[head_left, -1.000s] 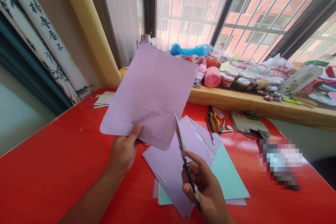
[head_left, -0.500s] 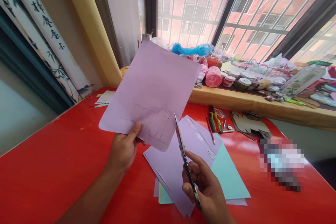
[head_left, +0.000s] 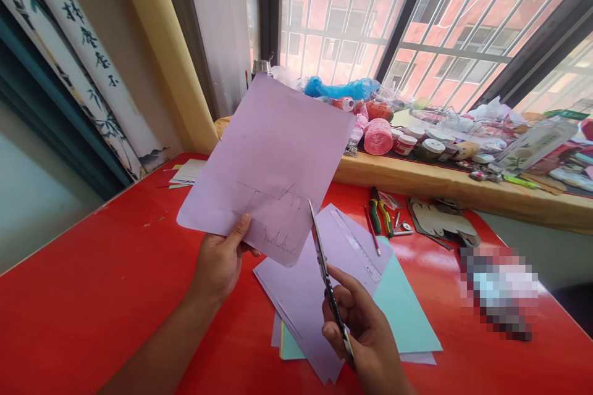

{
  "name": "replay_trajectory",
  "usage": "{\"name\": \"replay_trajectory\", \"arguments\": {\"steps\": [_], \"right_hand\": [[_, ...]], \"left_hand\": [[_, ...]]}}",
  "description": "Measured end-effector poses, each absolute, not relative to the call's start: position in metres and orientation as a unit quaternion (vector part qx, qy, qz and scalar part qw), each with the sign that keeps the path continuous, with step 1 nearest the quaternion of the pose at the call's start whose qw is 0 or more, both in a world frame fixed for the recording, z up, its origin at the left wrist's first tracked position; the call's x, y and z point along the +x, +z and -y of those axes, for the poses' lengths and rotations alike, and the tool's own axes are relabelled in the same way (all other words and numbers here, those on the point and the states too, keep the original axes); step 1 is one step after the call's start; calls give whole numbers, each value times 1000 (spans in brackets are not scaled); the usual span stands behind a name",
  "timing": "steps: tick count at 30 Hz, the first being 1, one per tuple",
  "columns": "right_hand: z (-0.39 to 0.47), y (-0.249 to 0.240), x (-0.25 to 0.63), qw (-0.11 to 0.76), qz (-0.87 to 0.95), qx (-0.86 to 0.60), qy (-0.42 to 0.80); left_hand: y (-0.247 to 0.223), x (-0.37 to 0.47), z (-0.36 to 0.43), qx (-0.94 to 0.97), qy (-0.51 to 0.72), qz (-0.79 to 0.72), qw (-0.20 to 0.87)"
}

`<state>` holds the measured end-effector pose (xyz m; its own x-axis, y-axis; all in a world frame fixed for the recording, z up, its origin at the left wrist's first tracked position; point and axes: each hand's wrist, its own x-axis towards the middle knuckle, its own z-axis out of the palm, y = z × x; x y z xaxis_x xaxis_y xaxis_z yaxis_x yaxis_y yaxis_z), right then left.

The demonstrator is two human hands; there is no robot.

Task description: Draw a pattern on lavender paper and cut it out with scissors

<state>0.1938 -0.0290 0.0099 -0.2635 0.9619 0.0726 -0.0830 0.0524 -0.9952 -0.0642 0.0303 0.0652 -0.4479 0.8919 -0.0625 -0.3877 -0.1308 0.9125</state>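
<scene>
My left hand (head_left: pixel 220 265) pinches the lower edge of a purple sheet of paper (head_left: pixel 282 129), thumb on top, holding it tilted up above the table. Thin pencil lines, some of them zigzag, run across the sheet's lower part. My right hand (head_left: pixel 361 327) is closed round the handles of a pair of scissors (head_left: pixel 324 265). Their blades point up and sit at the sheet's right edge, near the drawn lines; whether they bite into the paper I cannot tell. Below lie purple sheets (head_left: pixel 306 302) and light blue sheets (head_left: pixel 407 308) in a loose stack.
A clear ruler (head_left: pixel 354 244) rests on the stack, beside a pencil (head_left: pixel 373 228) and green-yellow pliers (head_left: pixel 380 213) on the red table (head_left: pixel 115 296). Grey cut-out pieces (head_left: pixel 440 219) lie further right. Jars and craft supplies (head_left: pixel 430 148) crowd the windowsill. A blurred-out object (head_left: pixel 498 290) lies at right.
The view has shifted very slightly. Both hands, the sheet and the scissors keep almost the same pose.
</scene>
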Motion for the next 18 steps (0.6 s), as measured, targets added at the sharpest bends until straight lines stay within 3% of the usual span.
{"name": "replay_trajectory", "arguments": {"steps": [18], "right_hand": [[29,10,195,473,559,-387,560]], "left_hand": [[65,-63,-30,259,702,-472,466]]}}
